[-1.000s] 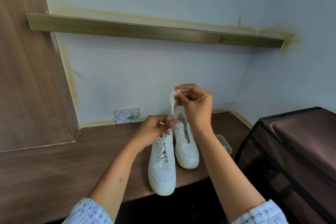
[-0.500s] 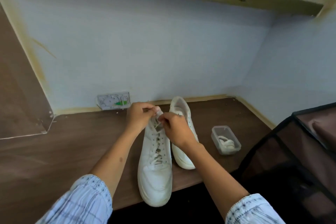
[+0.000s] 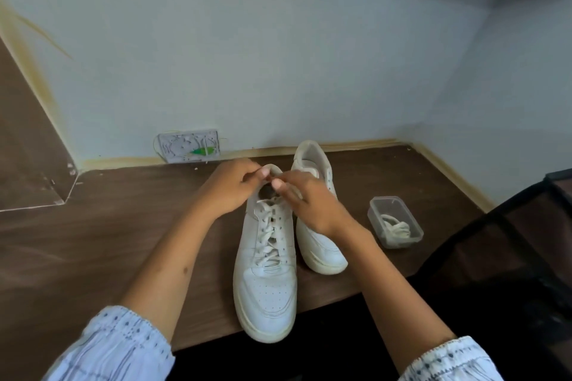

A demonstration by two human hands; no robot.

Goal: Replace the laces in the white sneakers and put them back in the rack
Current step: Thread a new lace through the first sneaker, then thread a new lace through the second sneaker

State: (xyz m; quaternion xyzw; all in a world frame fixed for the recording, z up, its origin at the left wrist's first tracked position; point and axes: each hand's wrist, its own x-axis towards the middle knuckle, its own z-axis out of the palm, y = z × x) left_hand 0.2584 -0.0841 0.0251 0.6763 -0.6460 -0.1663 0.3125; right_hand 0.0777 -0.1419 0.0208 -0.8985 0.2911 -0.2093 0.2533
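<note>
Both hands, left hand and right hand, pinching lace ends at collar of laced sneaker, presumably to finish the top eyelets. Unlaced sneaker alongside on wooden desk; spare lace in plastic tub, near for reach.

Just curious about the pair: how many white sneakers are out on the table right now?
2. The laced sneaker lies nearest the table edge, with both hands at its collar. The second sneaker sits just beside it on the right, partly hidden by the right forearm. No others show.
</note>
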